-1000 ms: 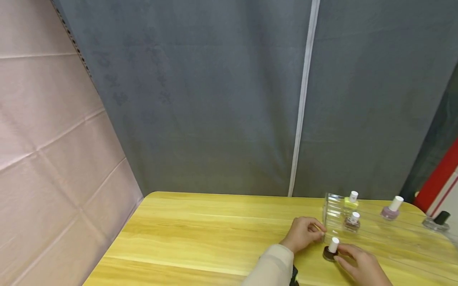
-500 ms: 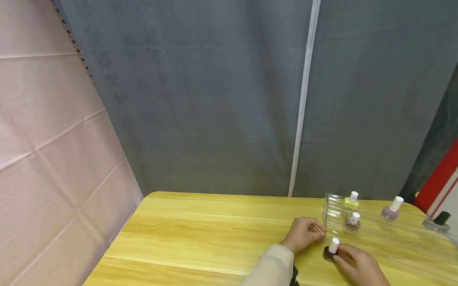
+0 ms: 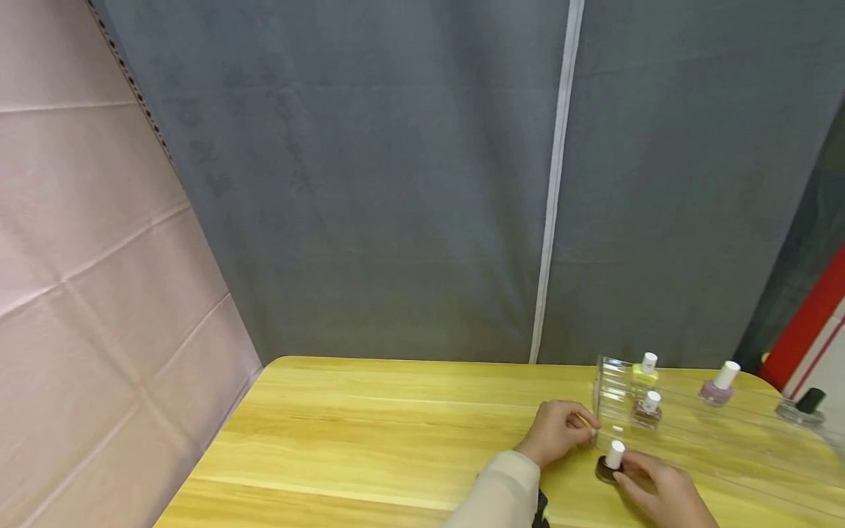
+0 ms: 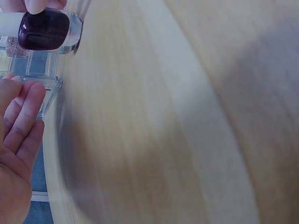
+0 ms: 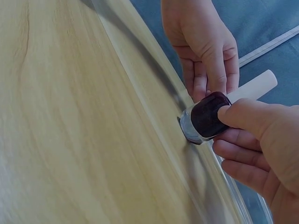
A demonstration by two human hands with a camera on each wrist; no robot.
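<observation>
Near table's right edge, right hand (image 3: 660, 490) grips dark polish bottle (image 3: 608, 465), left hand (image 3: 557, 431) fingers straight against clear rack (image 3: 610, 400)

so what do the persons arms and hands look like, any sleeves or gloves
Both hands are bare, no gloves or rings visible. The left hand comes out of a loose, pale beige long sleeve with a dark strap or band at its lower edge. The right hand shows no sleeve in view. Fingernails are short and plain.

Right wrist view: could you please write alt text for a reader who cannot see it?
The right hand grips a small round glass bottle of dark plum nail polish with a white cap on a pale wooden table. The left hand rests just behind it, fingers pointing down.
</observation>
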